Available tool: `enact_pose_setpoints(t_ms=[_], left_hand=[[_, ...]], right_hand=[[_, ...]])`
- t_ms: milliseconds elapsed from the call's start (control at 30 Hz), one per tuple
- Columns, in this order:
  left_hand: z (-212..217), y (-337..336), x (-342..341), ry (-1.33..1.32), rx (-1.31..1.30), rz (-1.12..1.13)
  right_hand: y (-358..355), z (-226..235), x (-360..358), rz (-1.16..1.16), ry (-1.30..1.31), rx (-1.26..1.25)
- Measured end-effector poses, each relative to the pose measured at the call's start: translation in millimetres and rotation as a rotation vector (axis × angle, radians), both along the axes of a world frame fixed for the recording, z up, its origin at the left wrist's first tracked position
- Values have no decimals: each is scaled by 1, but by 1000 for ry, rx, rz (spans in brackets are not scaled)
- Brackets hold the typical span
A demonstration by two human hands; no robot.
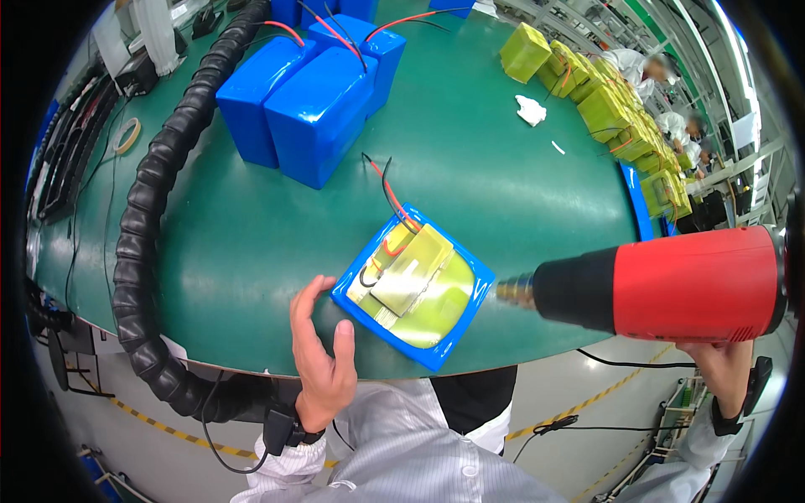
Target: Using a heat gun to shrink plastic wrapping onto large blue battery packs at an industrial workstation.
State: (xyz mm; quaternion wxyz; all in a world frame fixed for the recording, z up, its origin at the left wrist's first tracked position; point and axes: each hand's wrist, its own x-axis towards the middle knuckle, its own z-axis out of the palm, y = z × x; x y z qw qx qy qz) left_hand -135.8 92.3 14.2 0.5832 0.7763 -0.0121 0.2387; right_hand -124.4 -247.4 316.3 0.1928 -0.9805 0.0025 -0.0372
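A yellow-green battery pack (419, 289) lies on the green table (503, 168), half wrapped in a blue plastic sleeve (480, 277), with red and black wires (387, 189) sticking out toward the back. My right hand (723, 369) grips the handle of a red and black heat gun (671, 281). Its metal nozzle (513, 289) points left at the right edge of the blue sleeve, close to it. My left hand (323, 356) is open, fingers apart, just left of the pack's near corner, holding nothing.
Several finished blue wrapped packs (314, 96) stand at the back left. A thick black corrugated hose (142, 226) curves along the table's left edge. Unwrapped yellow-green packs (616, 105) line the right side, where other people sit. A white rag (530, 109) lies nearby.
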Motion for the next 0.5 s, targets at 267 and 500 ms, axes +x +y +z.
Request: enact_pose_setpoints(t_ms=[267,500], left_hand=[[-2,-1,3,-40,-35,34],[-2,1,0,-31,-37,11]], right_hand=[[10,-4,-7,30,9,6],[14,-7,-15,53,14,15]])
